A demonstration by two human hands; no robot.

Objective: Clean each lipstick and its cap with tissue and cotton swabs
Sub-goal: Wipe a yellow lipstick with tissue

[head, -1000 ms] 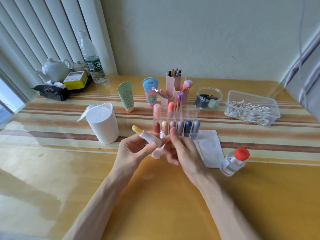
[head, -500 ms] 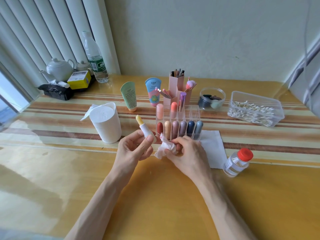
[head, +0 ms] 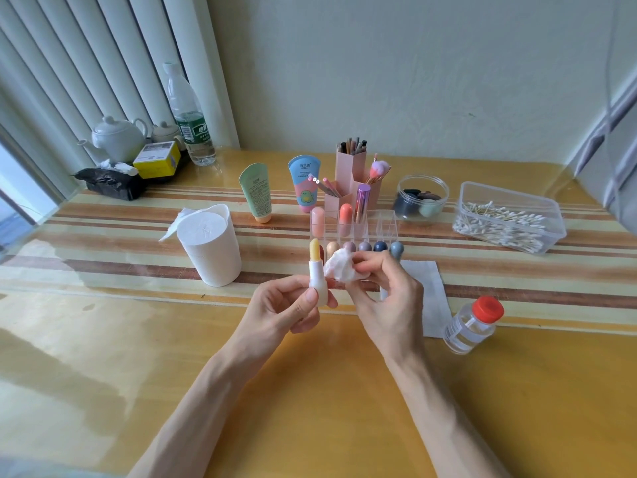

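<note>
At right, the clear tub (head: pixel 553 215) holds cotton swabs (head: pixel 499 226); the organizer (head: pixel 386 226), lipsticks (head: pixel 345 215).

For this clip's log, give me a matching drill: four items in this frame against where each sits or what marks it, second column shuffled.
1 lipstick
2 crumpled tissue
3 cotton swabs
4 small bottle

A in the clear tub
B pinched in the right hand
C topped with a red cap
D held upright in the left hand

Pairs: 1-D, 2-B, 3-A, 4-C
</note>
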